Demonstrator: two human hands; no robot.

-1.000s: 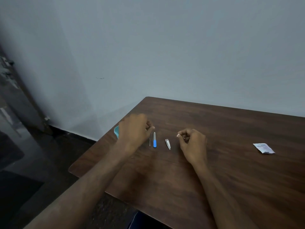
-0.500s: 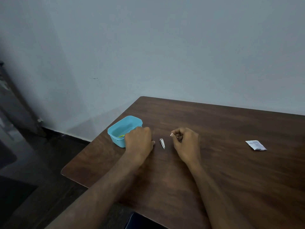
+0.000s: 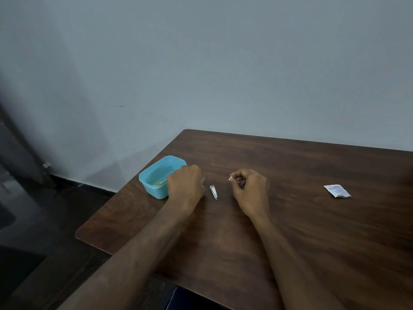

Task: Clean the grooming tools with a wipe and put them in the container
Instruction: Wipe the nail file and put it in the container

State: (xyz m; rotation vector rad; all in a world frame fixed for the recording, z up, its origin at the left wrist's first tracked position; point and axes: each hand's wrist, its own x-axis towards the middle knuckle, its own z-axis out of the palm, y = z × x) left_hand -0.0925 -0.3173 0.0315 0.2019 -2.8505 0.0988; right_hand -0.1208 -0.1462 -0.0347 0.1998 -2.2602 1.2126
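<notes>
resting on the brown table [image 3: 290,220], the left hand [image 3: 185,189] is curled beside the blue box [image 3: 154,177], what it holds hidden; the right hand [image 3: 251,189] pinches a white wipe [image 3: 230,178]; the nail clipper [image 3: 213,192] lies between them.

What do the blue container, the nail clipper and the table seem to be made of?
Blue container: likely plastic, with a uniform matte turquoise colour and rounded moulded corners. Nail clipper: apparently metal, silvery and bright against the wood. Table: dark brown wood grain with a faint sheen, either wood or laminate.
</notes>
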